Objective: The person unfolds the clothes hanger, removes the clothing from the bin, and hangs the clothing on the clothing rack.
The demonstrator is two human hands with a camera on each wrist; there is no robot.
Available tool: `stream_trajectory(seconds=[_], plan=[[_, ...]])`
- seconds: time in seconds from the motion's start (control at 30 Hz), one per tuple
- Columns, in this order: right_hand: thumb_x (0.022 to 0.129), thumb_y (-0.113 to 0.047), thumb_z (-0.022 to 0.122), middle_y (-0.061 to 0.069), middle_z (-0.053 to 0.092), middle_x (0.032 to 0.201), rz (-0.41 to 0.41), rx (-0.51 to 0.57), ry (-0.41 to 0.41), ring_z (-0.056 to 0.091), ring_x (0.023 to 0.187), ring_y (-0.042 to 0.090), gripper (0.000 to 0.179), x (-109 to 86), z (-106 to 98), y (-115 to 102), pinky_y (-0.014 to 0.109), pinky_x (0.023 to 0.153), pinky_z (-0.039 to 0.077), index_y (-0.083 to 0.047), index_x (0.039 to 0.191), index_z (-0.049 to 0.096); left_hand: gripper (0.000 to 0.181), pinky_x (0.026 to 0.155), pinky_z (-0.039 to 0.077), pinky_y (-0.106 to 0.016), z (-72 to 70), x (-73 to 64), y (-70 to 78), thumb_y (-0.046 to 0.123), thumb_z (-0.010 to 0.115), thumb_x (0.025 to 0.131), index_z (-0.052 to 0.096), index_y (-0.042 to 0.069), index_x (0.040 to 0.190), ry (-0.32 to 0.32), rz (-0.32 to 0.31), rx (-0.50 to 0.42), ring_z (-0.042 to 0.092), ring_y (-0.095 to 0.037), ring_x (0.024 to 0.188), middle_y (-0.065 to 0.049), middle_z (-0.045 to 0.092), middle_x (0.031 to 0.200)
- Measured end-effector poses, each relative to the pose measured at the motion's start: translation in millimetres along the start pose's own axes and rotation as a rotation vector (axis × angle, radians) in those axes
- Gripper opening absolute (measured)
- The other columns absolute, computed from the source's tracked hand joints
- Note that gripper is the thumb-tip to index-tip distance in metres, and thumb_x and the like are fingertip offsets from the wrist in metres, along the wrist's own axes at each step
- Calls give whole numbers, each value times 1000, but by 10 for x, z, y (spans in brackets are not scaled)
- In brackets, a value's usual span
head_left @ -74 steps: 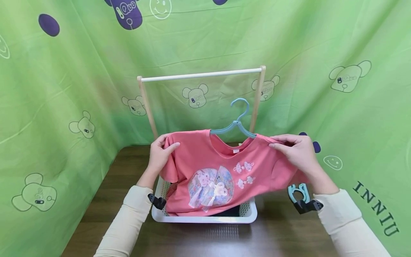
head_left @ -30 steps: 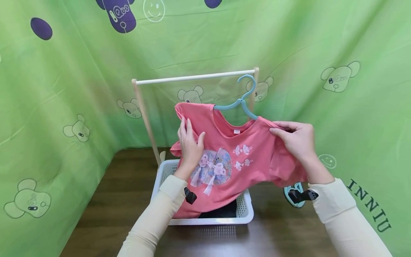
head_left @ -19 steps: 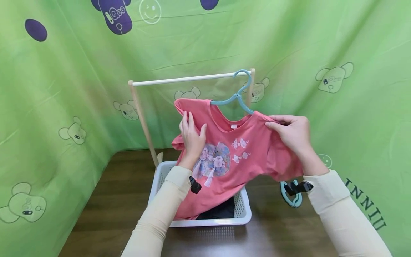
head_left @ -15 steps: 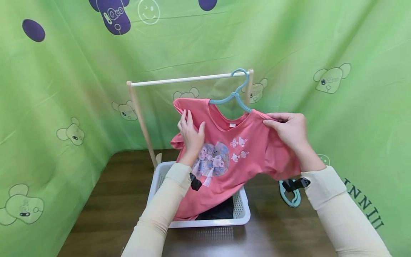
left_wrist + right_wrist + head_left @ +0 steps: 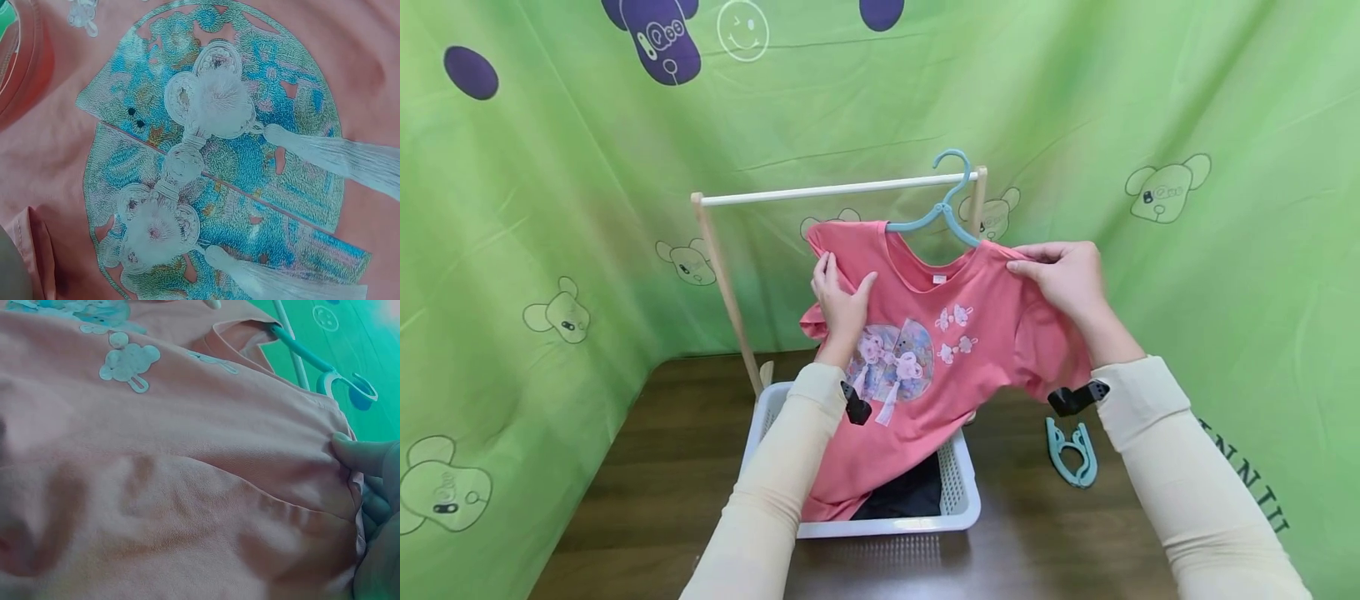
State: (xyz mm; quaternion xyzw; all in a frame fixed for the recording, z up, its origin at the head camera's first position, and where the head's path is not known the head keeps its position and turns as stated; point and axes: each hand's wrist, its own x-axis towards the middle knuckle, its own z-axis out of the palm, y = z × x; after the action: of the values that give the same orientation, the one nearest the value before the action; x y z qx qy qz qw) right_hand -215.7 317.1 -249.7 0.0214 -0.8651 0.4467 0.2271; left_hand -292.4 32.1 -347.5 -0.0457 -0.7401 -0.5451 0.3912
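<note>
A pink T-shirt (image 5: 970,350) with an appliqué patch and small bear shapes is spread on a light-blue hanger (image 5: 943,208). The hanger's hook rises near the right end of the rack's white bar. At the shirt's left shoulder lies my left hand (image 5: 842,308), fingers extended against the fabric and thumb apart. My right hand (image 5: 1067,275) pinches the other shoulder between thumb and fingers, which the right wrist view shows close up at the thumb (image 5: 362,453). Filling the left wrist view is the embroidered patch (image 5: 250,156) with its white tassels. The hanger's arms are hidden inside the shirt.
Below the shirt stands a white basket (image 5: 925,525) with black cloth (image 5: 910,492) inside. Behind it is a small rack (image 5: 835,192) with wooden posts. A folded blue hanger (image 5: 1072,454) lies on the brown table (image 5: 1037,542) at right. Green curtains surround everything.
The shirt and hanger have risen, bringing the hook up to bar height. My left hand has shifted from pinching the sleeve edge to lying on the shirt front. My right hand keeps its pinch.
</note>
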Motion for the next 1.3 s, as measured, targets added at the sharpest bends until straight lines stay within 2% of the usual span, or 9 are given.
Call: stream_trajectory(seconds=[0.33,0.53,0.73,0.97,1.13,1.3], plan=[[78,-35,83,-5,74,94,39,-6,-53,58,89,10,45,169,14,29,21,73,45,-6,111,72,77,112,25,-34,92,33,26,26,80,82,43,1,144,-16,-92,-17,30,-27,135,-11,38,147],[78,-36,82,0,73,100,39,-35,-66,56,92,12,44,303,70,38,24,74,43,-8,111,73,75,113,23,-31,98,66,-20,25,79,83,43,2,145,-20,-147,-72,28,-25,137,-10,37,148],[79,-35,82,5,71,107,55,-40,-99,56,92,13,43,376,118,23,26,74,45,-8,112,73,74,113,22,-31,67,84,-75,22,80,82,44,-1,143,-10,-154,-101,29,-27,137,-12,38,147],[79,-33,82,11,69,112,89,-37,-126,55,93,15,42,407,146,75,28,75,46,-8,112,73,76,114,22,-33,42,55,-138,23,80,82,43,1,144,-49,-178,-121,28,-26,138,-12,36,148],[81,-32,81,15,67,116,81,-44,-151,54,96,19,41,416,160,124,31,77,45,-7,112,72,76,113,23,-33,30,29,-207,23,80,82,43,2,145,-68,-189,-124,28,-25,138,-11,35,149],[82,-30,80,17,66,117,73,-46,-166,55,95,19,42,411,171,180,31,76,46,-5,114,71,75,113,23,-32,25,-4,-287,23,81,81,45,2,143,-55,-175,-107,30,-25,137,-11,38,148]])
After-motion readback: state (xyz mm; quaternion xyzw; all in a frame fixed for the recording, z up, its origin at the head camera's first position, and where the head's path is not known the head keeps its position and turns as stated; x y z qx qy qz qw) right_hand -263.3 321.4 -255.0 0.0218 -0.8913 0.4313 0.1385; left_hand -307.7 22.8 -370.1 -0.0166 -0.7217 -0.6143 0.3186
